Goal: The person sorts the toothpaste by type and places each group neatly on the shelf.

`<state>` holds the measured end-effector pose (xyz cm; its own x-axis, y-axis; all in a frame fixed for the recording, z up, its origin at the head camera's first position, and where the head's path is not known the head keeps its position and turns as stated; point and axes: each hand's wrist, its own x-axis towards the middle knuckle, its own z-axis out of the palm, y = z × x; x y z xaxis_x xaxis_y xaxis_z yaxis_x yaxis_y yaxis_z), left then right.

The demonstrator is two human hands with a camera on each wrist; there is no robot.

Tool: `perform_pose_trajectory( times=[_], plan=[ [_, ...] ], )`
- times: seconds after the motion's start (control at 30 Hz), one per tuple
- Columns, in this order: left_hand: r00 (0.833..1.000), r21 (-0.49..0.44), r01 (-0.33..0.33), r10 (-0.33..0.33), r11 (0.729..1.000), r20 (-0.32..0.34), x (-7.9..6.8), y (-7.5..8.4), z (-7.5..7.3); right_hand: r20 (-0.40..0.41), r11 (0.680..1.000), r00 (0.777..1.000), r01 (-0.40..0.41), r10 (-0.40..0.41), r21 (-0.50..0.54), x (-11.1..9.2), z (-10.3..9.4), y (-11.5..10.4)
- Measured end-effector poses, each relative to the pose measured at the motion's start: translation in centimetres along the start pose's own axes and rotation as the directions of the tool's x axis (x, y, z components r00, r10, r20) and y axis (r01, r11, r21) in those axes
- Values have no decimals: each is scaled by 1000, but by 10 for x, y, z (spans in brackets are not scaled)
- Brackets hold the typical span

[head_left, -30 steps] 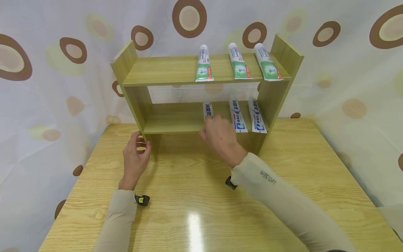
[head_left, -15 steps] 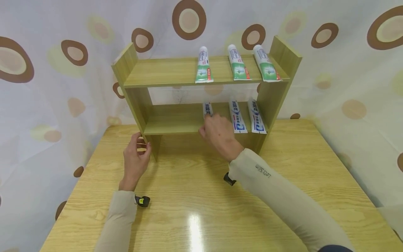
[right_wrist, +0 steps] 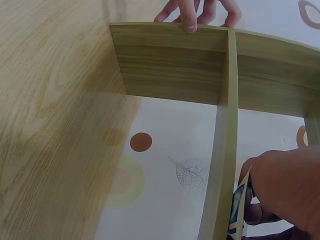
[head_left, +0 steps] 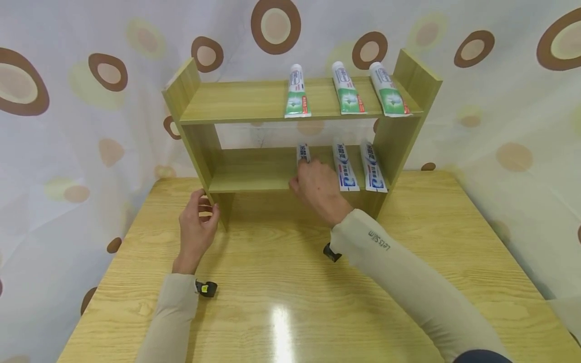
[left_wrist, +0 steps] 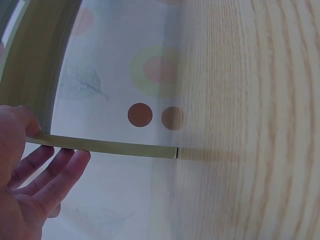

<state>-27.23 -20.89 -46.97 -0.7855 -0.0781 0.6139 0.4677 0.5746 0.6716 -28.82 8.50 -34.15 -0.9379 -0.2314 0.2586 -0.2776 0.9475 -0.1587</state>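
Observation:
In the head view a two-tier wooden shelf (head_left: 254, 171) stands on the table. My left hand (head_left: 197, 227) grips the front edge of its left side panel, thumb on the inner face and fingers outside, as the left wrist view shows on the panel edge (left_wrist: 125, 148). On the lower tier my right hand (head_left: 320, 191) pinches a toothpaste tube (head_left: 303, 151) with blue lettering; the hand covers its near end. In the right wrist view this tube (right_wrist: 239, 212) sits close to the shelf board. Two similar tubes, the middle one (head_left: 345, 166) and the right one (head_left: 373, 166), lie beside it.
Three green-and-white toothpaste tubes, the left one (head_left: 297, 93) among them, lie on the upper tier, caps toward the back. The wooden table (head_left: 254, 282) extends in front of the shelf. A patterned cloth (head_left: 113, 151) hangs behind and at both sides.
My right hand and the toothpaste tube it holds have shifted slightly toward the back of the lower tier. The left hand keeps its grip on the side panel.

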Motion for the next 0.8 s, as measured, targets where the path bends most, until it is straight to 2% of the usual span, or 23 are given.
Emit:
perform_pose_trajectory(
  times=[0.23, 0.57, 0.8],
  plan=[
    [1000, 12, 1, -1, 1000, 1, -1, 1, -1, -5, 1000, 1000, -10, 10, 7, 4, 0, 0],
    [1000, 8, -3, 3, 1000, 1, 1, 1, -2, 9, 997, 1000, -29, 30, -66, 11, -3, -3],
    [1000, 15, 10, -10, 1000, 4, -1, -2, 0, 40, 999, 998, -51, 51, -11, 11, -2, -1]
  ],
)
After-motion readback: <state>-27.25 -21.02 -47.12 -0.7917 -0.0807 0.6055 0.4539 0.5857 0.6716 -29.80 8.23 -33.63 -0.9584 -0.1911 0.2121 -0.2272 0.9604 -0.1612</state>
